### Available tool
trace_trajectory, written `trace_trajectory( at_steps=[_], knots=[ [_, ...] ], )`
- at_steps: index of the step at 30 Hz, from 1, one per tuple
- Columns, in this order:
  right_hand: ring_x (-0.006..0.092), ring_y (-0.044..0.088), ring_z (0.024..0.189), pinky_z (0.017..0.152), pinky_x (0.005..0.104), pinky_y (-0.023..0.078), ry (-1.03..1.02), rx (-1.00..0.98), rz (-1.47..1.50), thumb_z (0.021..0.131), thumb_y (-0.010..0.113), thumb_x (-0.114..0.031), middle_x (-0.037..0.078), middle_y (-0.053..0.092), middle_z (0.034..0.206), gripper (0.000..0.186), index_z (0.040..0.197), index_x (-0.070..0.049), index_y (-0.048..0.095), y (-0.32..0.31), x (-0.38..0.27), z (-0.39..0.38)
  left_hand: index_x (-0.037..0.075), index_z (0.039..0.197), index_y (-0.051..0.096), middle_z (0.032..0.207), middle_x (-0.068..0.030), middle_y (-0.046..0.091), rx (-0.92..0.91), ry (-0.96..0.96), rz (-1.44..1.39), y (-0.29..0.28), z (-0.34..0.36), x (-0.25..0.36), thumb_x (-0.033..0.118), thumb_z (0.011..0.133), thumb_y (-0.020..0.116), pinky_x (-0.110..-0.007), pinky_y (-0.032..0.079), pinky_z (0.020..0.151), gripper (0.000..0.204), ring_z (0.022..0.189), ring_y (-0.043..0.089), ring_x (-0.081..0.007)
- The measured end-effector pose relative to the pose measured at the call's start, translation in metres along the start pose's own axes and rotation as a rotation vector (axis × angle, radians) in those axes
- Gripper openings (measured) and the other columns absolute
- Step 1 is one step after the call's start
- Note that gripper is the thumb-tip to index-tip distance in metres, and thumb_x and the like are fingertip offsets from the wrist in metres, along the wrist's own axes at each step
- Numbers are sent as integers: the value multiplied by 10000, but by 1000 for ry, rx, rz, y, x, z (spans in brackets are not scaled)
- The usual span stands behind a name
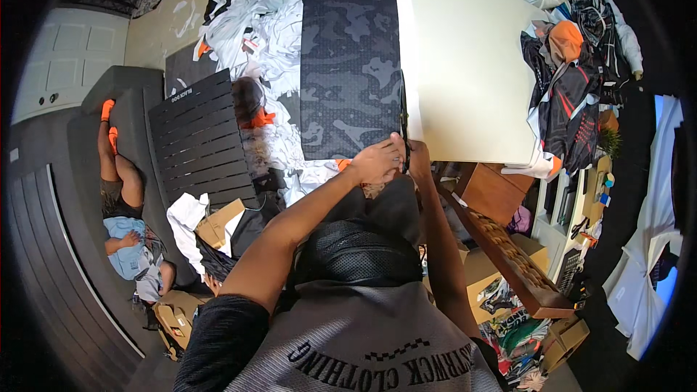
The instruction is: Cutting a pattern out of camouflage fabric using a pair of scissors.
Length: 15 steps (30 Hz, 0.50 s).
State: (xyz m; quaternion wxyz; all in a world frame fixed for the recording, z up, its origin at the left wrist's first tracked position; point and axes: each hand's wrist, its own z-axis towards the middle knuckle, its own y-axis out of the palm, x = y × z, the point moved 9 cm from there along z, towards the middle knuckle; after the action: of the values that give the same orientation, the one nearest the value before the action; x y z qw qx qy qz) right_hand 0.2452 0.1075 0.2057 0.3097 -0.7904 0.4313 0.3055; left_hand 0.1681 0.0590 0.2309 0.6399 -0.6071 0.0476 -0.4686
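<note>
A length of black and grey camouflage-patterned fabric with a white strip along its right side lies over the pale table. My left hand is closed at the fabric's near right corner, fingers bent over the edge. Close beside it, my right hand is closed at the near table edge. A long, thin dark tool resembling scissors runs up from between my hands along the border of pattern and white strip. Its handle end and part of my right fingers are hidden.
White fabric heaps up left of the table, and dark and orange garments hang over its right corner. A brown wooden chair stands near right. A black slatted panel is at left; a person lies on a grey sofa.
</note>
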Motion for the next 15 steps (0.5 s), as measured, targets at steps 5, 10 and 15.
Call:
trace_trajectory(
  at_steps=[5, 10, 15],
  knots=[
    [164, 502, 552, 532, 338, 414, -15, 20, -18, 905, 673, -390, 76, 559, 608, 458, 748, 33, 592, -1, -9, -1, 75, 927, 613, 1091, -129, 584, -6, 6, 2, 6, -2, -2, 258, 803, 539, -410, 328, 1113, 233, 1093, 516, -306],
    [149, 494, 573, 544, 324, 412, -69, 37, -15, 904, 678, -382, 67, 569, 638, 440, 752, 22, 596, -1, -10, 8, 66, 958, 613, 1135, -135, 585, 41, 8, 19, 11, -3, -4, 256, 804, 540, -409, 323, 1124, 255, 1134, 516, -312],
    [131, 485, 531, 510, 295, 396, -163, 65, 4, 911, 665, -394, 42, 539, 583, 460, 665, -16, 575, -3, -19, 10, 54, 996, 614, 1178, -139, 583, 57, -4, 11, 9, -4, -5, 262, 806, 542, -405, 315, 1135, 291, 1184, 506, -316]
  ],
)
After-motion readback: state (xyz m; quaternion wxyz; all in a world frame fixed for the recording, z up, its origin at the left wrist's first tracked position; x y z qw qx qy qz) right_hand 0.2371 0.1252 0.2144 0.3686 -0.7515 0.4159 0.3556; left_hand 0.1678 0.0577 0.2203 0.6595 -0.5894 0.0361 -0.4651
